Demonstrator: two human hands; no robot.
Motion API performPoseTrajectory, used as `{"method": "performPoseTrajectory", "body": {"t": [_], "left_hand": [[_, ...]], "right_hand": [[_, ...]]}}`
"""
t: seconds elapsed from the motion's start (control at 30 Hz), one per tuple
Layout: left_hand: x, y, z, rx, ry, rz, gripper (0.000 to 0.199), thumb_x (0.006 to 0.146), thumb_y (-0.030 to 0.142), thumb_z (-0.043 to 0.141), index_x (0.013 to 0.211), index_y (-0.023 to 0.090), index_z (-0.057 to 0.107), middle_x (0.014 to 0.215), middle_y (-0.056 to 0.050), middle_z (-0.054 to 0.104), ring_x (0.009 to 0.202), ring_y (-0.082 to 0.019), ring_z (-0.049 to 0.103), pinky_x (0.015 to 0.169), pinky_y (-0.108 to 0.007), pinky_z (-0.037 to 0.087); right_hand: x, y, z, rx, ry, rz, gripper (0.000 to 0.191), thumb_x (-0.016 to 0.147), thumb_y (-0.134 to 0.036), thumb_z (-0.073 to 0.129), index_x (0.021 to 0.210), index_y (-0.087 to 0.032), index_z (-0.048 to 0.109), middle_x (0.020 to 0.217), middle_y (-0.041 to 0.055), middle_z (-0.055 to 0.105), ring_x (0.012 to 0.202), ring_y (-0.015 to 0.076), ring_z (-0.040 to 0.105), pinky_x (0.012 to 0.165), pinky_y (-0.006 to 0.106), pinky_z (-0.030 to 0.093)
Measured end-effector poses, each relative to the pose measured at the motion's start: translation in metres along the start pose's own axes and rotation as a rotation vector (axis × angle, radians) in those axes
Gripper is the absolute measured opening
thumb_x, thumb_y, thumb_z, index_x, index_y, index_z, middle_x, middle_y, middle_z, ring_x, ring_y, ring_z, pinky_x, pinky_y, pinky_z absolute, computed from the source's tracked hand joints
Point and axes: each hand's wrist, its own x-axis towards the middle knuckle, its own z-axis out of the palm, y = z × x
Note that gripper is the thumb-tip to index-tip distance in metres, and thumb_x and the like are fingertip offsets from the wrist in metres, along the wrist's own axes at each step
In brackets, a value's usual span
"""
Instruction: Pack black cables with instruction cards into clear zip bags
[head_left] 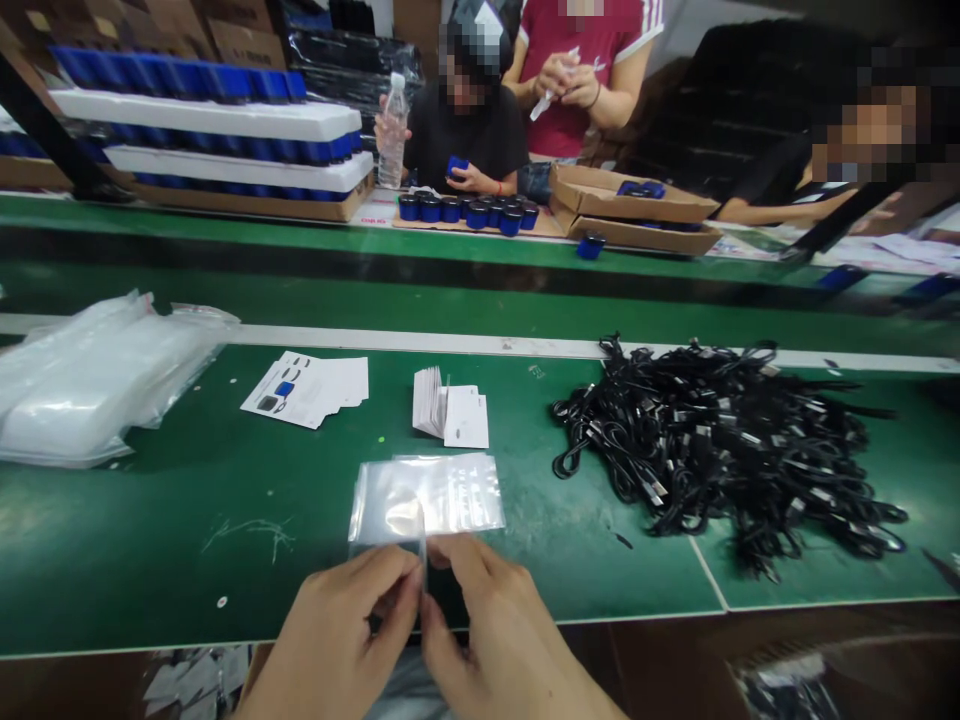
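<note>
Close to the table's front edge, my left hand (346, 622) pinches a thin clear plastic bag (423, 548), seen nearly edge-on. From the other side, my right hand (501, 622) has its curled fingers and thumb against the same bag. Whether anything is inside the bag cannot be made out. Just beyond my fingers lies a stack of clear zip bags (427, 495), spread flat. Behind it stand folded white leaflets (429, 402), with a small white card (466, 417) beside them. Printed cards (300, 388) lie fanned out to the left.
A heap of black USB cables (712, 450) covers the right of the green table (247, 590). Plastic bags (112, 370) are piled at left. Across the bench, people sit and stand near blue-and-black items (472, 212), open cartons (630, 205) and stacked trays (225, 115).
</note>
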Motion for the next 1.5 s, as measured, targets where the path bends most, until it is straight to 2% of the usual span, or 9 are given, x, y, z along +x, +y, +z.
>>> {"method": "performPoseTrajectory", "body": {"t": [0.13, 0.4, 0.57, 0.77, 0.9, 1.03, 1.13, 1.33, 1.5], "left_hand": [[0.0, -0.002, 0.007, 0.02, 0.097, 0.096, 0.02, 0.086, 0.018, 0.042, 0.068, 0.021, 0.05, 0.06, 0.006, 0.059, 0.05, -0.008, 0.057, 0.049, -0.016, 0.042], [-0.001, -0.005, 0.008, 0.089, 0.298, 0.137, 0.022, 0.081, 0.013, 0.045, 0.06, 0.02, 0.047, 0.049, 0.007, 0.048, 0.041, -0.006, 0.047, 0.044, -0.016, 0.038], [-0.005, -0.006, 0.006, 0.085, 0.3, 0.134, 0.024, 0.08, 0.015, 0.046, 0.057, 0.02, 0.044, 0.048, 0.007, 0.047, 0.04, -0.006, 0.045, 0.043, -0.016, 0.036], [-0.01, -0.02, 0.002, 0.067, 0.326, 0.023, 0.021, 0.079, 0.015, 0.046, 0.059, 0.02, 0.046, 0.049, 0.008, 0.045, 0.041, -0.005, 0.044, 0.046, -0.014, 0.038], [-0.01, -0.025, 0.002, 0.079, 0.333, -0.026, 0.022, 0.079, 0.019, 0.047, 0.058, 0.021, 0.043, 0.047, 0.009, 0.045, 0.04, -0.005, 0.042, 0.043, -0.013, 0.037], [-0.006, -0.022, 0.004, 0.071, 0.298, -0.039, 0.022, 0.079, 0.019, 0.045, 0.056, 0.021, 0.043, 0.046, 0.009, 0.046, 0.039, -0.005, 0.044, 0.043, -0.013, 0.037], [-0.004, -0.022, 0.005, 0.065, 0.275, -0.07, 0.024, 0.079, 0.022, 0.044, 0.055, 0.021, 0.043, 0.044, 0.009, 0.045, 0.038, -0.006, 0.044, 0.042, -0.014, 0.036], [-0.005, -0.026, 0.001, -0.11, 0.206, -0.256, 0.031, 0.085, 0.038, 0.041, 0.058, 0.022, 0.046, 0.041, 0.008, 0.05, 0.037, -0.009, 0.051, 0.04, -0.016, 0.039], [0.0, -0.024, -0.008, -0.426, 0.307, -0.484, 0.03, 0.085, 0.047, 0.043, 0.071, 0.022, 0.053, 0.06, 0.003, 0.068, 0.047, -0.012, 0.062, 0.048, -0.021, 0.051]], "right_hand": [[0.001, 0.002, 0.007, -0.078, 0.045, -0.021, 0.017, 0.08, -0.014, 0.039, 0.073, -0.016, 0.055, 0.067, 0.005, 0.062, 0.056, 0.0154, 0.058, 0.05, 0.024, 0.036], [0.005, 0.005, 0.014, -0.291, 0.288, -0.014, 0.022, 0.077, -0.015, 0.042, 0.056, -0.018, 0.047, 0.05, -0.0004, 0.052, 0.043, 0.011, 0.045, 0.047, 0.026, 0.02], [0.011, 0.0, 0.008, -0.221, 0.194, -0.002, 0.016, 0.082, -0.02, 0.044, 0.069, -0.019, 0.054, 0.063, 0.0003, 0.059, 0.055, 0.0119, 0.053, 0.051, 0.023, 0.026], [0.023, 0.003, -0.005, -0.272, 0.16, 0.102, 0.027, 0.081, -0.019, 0.048, 0.055, -0.018, 0.046, 0.052, -0.0029, 0.053, 0.047, 0.01, 0.047, 0.05, 0.023, 0.026], [0.034, 0.003, -0.026, -0.125, 0.123, 0.129, 0.015, 0.081, -0.034, 0.058, 0.081, -0.02, 0.059, 0.07, -0.001, 0.063, 0.062, 0.0139, 0.058, 0.057, 0.022, 0.039], [0.057, 0.005, -0.033, -0.253, 0.309, 0.101, 0.051, 0.08, -0.04, 0.059, 0.119, -0.009, 0.05, 0.102, 0.0135, 0.061, 0.091, 0.0252, 0.059, 0.073, 0.033, 0.047], [0.078, 0.01, -0.029, -0.34, 0.334, 0.102, 0.068, 0.081, -0.039, 0.057, 0.134, -0.002, 0.035, 0.115, 0.0207, 0.056, 0.097, 0.0305, 0.058, 0.075, 0.04, 0.049], [0.085, 0.028, -0.034, -0.147, 0.371, 0.207, 0.044, 0.081, -0.011, 0.046, 0.124, -0.014, 0.052, 0.095, 0.0085, 0.071, 0.081, 0.023, 0.067, 0.074, 0.035, 0.05], [0.042, 0.025, -0.034, 0.164, 0.489, 0.118, 0.019, 0.083, -0.022, 0.054, 0.094, -0.017, 0.068, 0.089, 0.007, 0.073, 0.078, 0.02, 0.068, 0.07, 0.03, 0.053]]}}
